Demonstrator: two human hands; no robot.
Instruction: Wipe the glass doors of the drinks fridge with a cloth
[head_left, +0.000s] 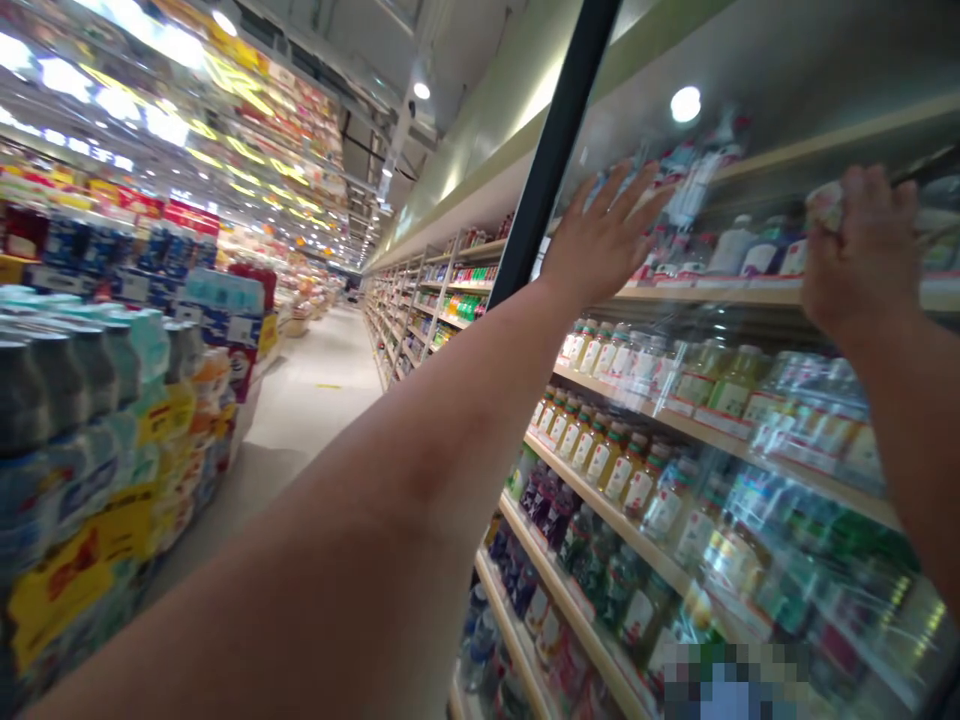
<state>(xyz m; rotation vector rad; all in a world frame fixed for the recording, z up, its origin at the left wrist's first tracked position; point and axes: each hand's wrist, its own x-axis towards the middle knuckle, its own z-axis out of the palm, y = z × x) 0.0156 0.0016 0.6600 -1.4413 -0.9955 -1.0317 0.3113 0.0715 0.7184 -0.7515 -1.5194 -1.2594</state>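
A glass door (637, 130) with a black frame (551, 150) stands tilted across the right half of the head view. My left hand (600, 235) lies against the glass just right of the frame, fingers spread and nothing in it. Farther right, my right hand (870, 260) is raised at the glass, its fingers up and close together. A small crumpled whitish cloth (826, 206) shows at its thumb side, held in the hand; part of it is hidden. Behind the glass, rows of bottled drinks (600, 460) with pale labels fill wooden-edged shelves (694, 425).
Shrink-wrapped packs of bottles (75, 380) are stacked at the left, with a yellow sign (82, 580) on their front. An aisle floor (322, 380) runs away between them and more shelves (427, 310). Reflections blur parts of the glass.
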